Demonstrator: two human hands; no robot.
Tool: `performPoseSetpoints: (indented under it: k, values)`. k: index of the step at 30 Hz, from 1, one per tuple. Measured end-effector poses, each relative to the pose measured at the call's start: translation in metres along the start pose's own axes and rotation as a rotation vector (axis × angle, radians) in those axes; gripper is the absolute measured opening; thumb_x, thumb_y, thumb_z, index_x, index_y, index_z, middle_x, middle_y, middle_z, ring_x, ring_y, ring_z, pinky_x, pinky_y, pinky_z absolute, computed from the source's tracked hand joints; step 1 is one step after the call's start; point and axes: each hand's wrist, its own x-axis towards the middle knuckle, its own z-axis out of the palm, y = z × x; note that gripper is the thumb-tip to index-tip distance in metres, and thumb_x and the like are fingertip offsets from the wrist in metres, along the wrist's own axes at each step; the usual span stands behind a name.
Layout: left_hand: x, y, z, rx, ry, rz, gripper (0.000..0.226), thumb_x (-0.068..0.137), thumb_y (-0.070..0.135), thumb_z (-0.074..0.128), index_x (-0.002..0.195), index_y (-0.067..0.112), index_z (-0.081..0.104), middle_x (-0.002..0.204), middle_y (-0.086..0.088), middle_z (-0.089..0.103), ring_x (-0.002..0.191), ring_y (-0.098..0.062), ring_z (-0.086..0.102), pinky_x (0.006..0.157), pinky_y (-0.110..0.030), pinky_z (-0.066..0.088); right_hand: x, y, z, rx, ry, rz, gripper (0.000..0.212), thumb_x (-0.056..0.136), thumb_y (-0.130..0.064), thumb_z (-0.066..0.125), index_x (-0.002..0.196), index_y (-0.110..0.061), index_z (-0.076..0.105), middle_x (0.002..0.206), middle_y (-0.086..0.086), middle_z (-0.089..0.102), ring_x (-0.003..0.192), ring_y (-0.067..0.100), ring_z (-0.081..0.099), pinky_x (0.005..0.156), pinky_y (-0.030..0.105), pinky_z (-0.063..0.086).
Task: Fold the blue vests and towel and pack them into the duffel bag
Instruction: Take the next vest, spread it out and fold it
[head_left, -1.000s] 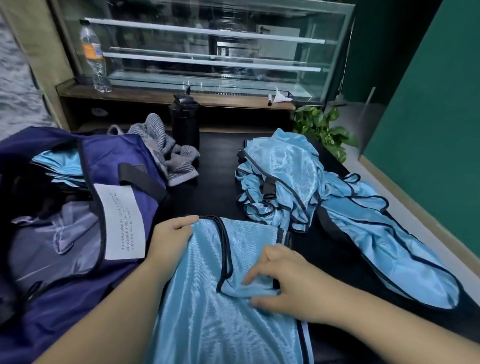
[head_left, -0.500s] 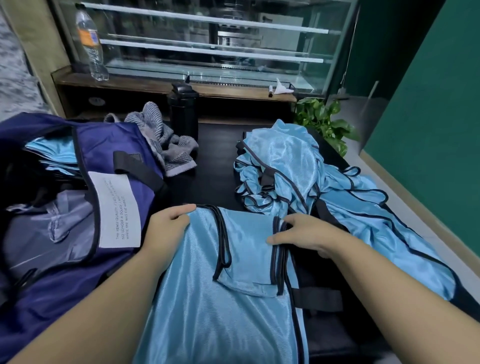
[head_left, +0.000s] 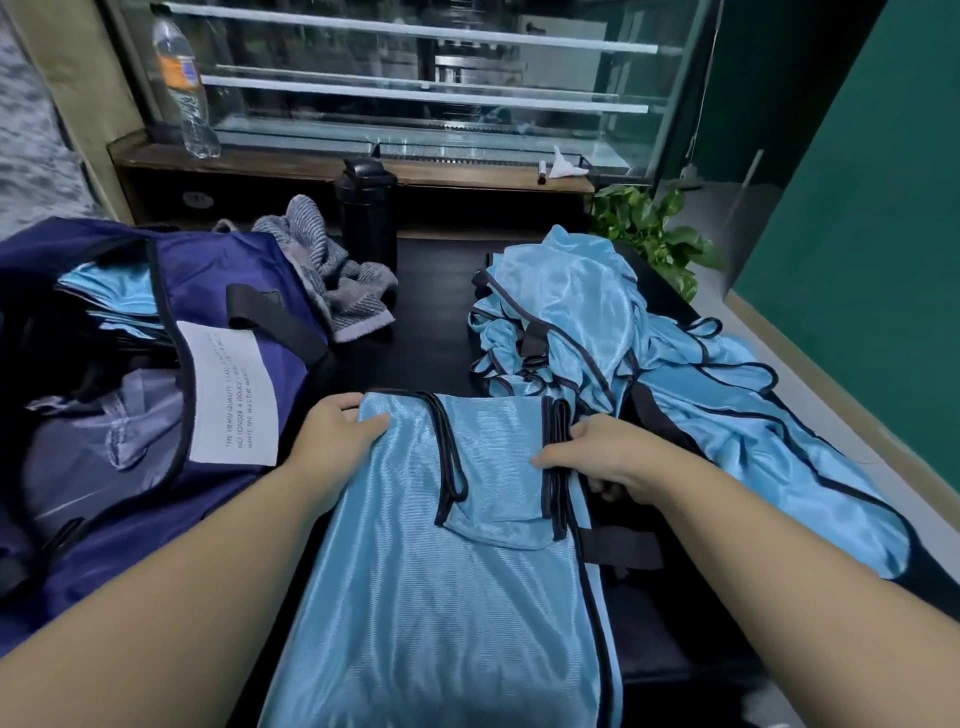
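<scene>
We have a shiny light-blue mesh vest with dark piping (head_left: 457, 582) lying flat on the black table (head_left: 431, 322), just in front of us. Our left hand (head_left: 332, 441) pinches its top left corner, thumb on the fabric; our right hand (head_left: 602, 457) curls its fingers around the stacked piped edges at the top right. The slippery cloth could slide out of line as we fold, leaving a crooked bundle. To the right a heap of unfolded blue vests (head_left: 649, 364) waits; left, the open navy duffel bag (head_left: 130, 415) already holds some folded ones, the crumpled grey striped towel (head_left: 332, 280) beside it.
</scene>
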Motion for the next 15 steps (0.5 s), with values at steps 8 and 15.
performPoseSetpoints:
  k: [8, 15]
  values:
    - [0.015, 0.043, 0.004, 0.86, -0.245, -0.178, 0.036, 0.086, 0.033, 0.069, 0.078, -0.002, 0.063, 0.062, -0.013, 0.06, 0.053, -0.024, 0.056, 0.056, -0.026, 0.048, -0.004, 0.015, -0.014, 0.113, -0.002, 0.021, 0.053, 0.086, -0.022, 0.071, 0.129, -0.011, 0.042, 0.051, 0.0, 0.042, 0.037, 0.009, 0.035, 0.036, 0.018, 0.029]
    - [0.028, 0.073, 0.018, 0.337, -0.144, -0.437, 0.034, 0.102, 0.023, 0.043, 0.134, 0.012, 0.04, 0.136, -0.006, 0.047, 0.038, -0.024, 0.062, 0.029, -0.023, 0.046, -0.001, -0.012, -0.035, 0.197, 0.117, -0.088, 0.016, 0.087, -0.009, 0.068, 0.089, -0.007, 0.052, 0.073, 0.011, 0.061, 0.04, 0.011, 0.057, 0.038, 0.02, 0.048]
